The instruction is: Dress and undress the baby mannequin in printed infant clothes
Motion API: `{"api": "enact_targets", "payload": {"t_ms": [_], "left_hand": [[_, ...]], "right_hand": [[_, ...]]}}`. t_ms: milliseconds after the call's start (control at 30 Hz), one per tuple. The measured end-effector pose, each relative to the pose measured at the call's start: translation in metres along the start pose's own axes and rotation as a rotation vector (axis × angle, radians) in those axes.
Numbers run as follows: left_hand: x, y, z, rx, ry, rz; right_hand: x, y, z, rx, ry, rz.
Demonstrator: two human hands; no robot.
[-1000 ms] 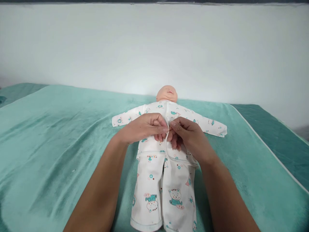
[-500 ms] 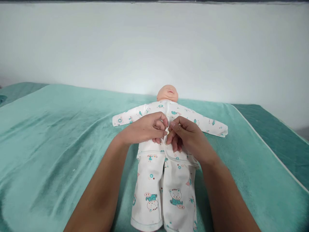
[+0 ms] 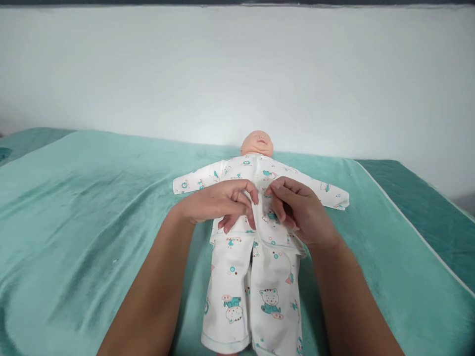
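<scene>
A baby doll [image 3: 257,142] lies on its back on a teal blanket [image 3: 92,207], head away from me, arms spread. It wears a white printed shirt [image 3: 256,170] and matching trousers [image 3: 256,291]. My left hand [image 3: 218,201] rests on the doll's belly, fingers curled with the tips on the shirt's left front edge. My right hand [image 3: 297,207] lies beside it, fingers bent and pinching the right front flap of the shirt near the middle opening. Both hands hide the doll's chest and the shirt's closure.
The blanket covers a bed that reaches a pale wall [image 3: 237,74] behind the doll's head. A darker teal cover [image 3: 426,217] with a white edge line lies at the right.
Both hands were pinched together at one spot on the shirt's middle seam. Now they have parted slightly, the fingers have loosened and shifted lower onto the shirt flaps.
</scene>
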State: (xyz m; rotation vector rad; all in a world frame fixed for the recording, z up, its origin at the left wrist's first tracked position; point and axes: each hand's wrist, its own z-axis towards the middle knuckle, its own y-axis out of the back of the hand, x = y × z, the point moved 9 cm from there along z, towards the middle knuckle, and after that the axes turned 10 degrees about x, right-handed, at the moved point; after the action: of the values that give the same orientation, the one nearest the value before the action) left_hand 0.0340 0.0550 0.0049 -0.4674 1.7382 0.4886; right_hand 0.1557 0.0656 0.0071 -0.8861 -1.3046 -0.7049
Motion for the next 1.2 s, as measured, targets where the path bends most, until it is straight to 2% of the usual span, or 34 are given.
{"api": "enact_targets", "payload": {"t_ms": [133, 233, 300, 400, 500, 600, 733, 933, 1200], "left_hand": [[-0.003, -0.004, -0.005, 0.082, -0.001, 0.009], [0.002, -0.001, -0.010, 0.003, -0.081, -0.012], [0.016, 0.006, -0.021, -0.174, -0.147, -0.076], [0.046, 0.012, -0.054, -0.563, -0.242, -0.168], [0.069, -0.003, -0.081, -0.751, -0.187, -0.018], [0.069, -0.018, -0.091, -0.789, -0.203, 0.150], [0.071, -0.019, -0.091, -0.849, -0.169, 0.255], [0.075, -0.018, -0.088, -0.808, -0.156, 0.258], [0.066, -0.020, -0.088, -0.795, -0.273, 0.286]], "right_hand": [[0.000, 0.007, 0.000, -0.007, 0.026, 0.145], [0.001, 0.011, -0.001, 0.001, 0.040, 0.190], [0.002, 0.016, -0.001, -0.017, 0.058, 0.224], [0.004, 0.022, 0.000, -0.049, 0.096, 0.284], [0.005, 0.025, 0.001, -0.070, 0.127, 0.304], [0.006, 0.026, 0.001, -0.085, 0.154, 0.283], [0.007, 0.024, 0.001, -0.081, 0.190, 0.299], [0.006, 0.020, 0.003, -0.109, 0.188, 0.302], [0.001, 0.020, 0.005, -0.129, 0.181, 0.346]]}}
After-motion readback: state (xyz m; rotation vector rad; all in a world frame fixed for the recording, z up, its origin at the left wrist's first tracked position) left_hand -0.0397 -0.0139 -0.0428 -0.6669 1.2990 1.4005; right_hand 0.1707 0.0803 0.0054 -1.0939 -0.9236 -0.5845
